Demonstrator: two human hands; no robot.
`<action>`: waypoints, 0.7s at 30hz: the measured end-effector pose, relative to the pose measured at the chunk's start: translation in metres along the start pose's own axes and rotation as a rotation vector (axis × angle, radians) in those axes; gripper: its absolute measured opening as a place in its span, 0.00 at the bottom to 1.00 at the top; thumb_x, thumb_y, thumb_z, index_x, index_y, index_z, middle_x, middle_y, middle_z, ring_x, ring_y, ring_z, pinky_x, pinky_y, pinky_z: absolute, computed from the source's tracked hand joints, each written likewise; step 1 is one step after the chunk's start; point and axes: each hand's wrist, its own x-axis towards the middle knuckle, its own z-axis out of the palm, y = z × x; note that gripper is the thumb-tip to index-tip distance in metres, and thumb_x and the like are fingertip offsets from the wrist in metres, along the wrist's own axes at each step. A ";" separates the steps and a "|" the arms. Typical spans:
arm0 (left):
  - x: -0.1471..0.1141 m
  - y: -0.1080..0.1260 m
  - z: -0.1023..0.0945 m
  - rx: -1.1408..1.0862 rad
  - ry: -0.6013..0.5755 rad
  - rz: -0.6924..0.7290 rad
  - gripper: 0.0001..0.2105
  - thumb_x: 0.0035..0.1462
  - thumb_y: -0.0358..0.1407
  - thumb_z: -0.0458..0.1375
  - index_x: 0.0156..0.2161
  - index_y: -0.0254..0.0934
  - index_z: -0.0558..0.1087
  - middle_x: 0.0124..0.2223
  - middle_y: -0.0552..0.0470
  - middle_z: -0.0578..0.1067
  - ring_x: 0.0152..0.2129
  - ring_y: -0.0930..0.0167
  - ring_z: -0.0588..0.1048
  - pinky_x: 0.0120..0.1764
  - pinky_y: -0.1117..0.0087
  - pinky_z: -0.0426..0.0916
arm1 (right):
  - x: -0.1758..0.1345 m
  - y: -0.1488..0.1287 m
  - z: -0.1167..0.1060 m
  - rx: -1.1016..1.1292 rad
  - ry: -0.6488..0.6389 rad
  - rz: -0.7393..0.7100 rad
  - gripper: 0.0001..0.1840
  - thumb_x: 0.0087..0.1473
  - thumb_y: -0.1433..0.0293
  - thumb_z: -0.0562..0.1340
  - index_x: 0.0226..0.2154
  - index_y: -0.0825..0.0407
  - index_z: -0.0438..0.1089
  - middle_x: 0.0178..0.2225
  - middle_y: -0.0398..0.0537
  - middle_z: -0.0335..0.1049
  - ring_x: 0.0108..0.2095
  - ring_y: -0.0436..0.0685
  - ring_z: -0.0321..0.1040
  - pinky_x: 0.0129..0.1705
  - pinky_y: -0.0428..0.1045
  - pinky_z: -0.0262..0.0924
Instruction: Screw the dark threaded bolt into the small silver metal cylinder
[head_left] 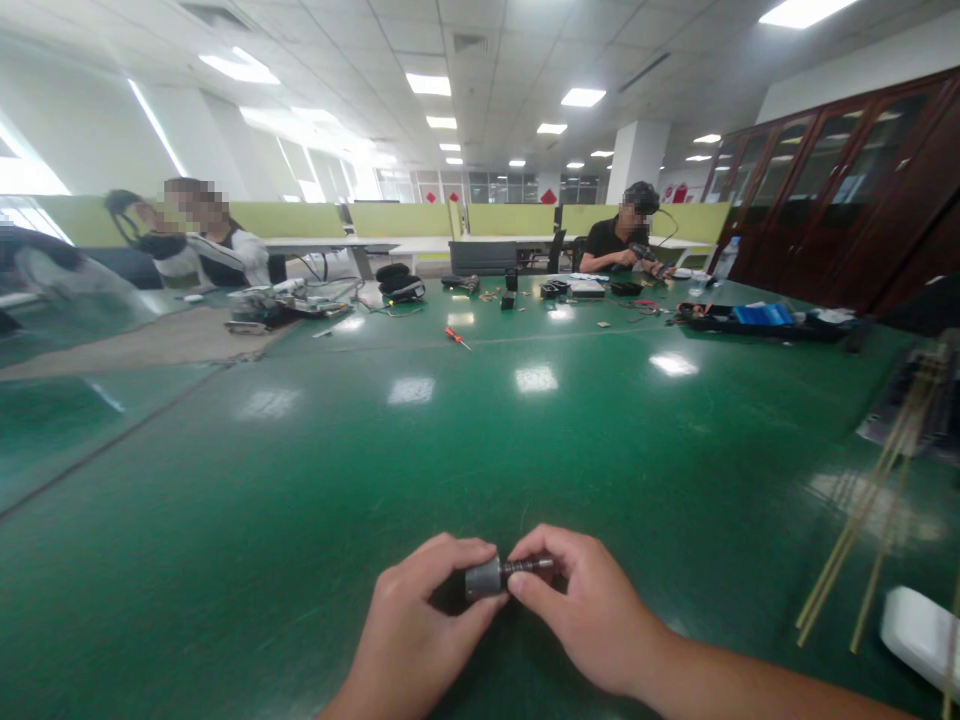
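Note:
Low in the middle of the head view, a short grey metal cylinder [482, 579] sits between the thumb and fingers of my left hand [420, 620]. From its right side runs a thinner dark ringed shaft [517, 567] with a bright metal tip, lying nearly level. The thumb and fingertips of my right hand [592, 600] pinch this shaft close to the cylinder. Both hands are close together over the green table [337, 480]. The exact kind of the part cannot be made out.
A red-handled screwdriver [454, 336] lies farther up the table. Along the far side are a dark tray with a blue item [765, 316], a black pouch [401, 288] and small parts. Thin yellow rods [870, 510] and a white case [919, 630] are at right. Other people [622, 235] sit opposite.

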 end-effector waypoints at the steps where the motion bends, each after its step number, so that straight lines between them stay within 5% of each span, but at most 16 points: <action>1: 0.000 0.000 0.000 0.000 -0.003 0.002 0.13 0.50 0.31 0.67 0.41 0.47 0.77 0.36 0.60 0.79 0.32 0.74 0.79 0.36 0.78 0.73 | 0.000 0.000 0.000 -0.002 0.000 0.002 0.04 0.53 0.72 0.63 0.33 0.52 0.74 0.29 0.44 0.73 0.32 0.53 0.68 0.36 0.47 0.60; 21: -0.003 0.000 -0.001 -0.008 -0.002 -0.003 0.12 0.50 0.32 0.67 0.41 0.46 0.77 0.36 0.58 0.79 0.32 0.73 0.79 0.36 0.76 0.73 | -0.001 0.002 0.000 -0.010 -0.010 -0.012 0.04 0.54 0.72 0.62 0.34 0.52 0.73 0.30 0.43 0.71 0.32 0.53 0.68 0.36 0.46 0.60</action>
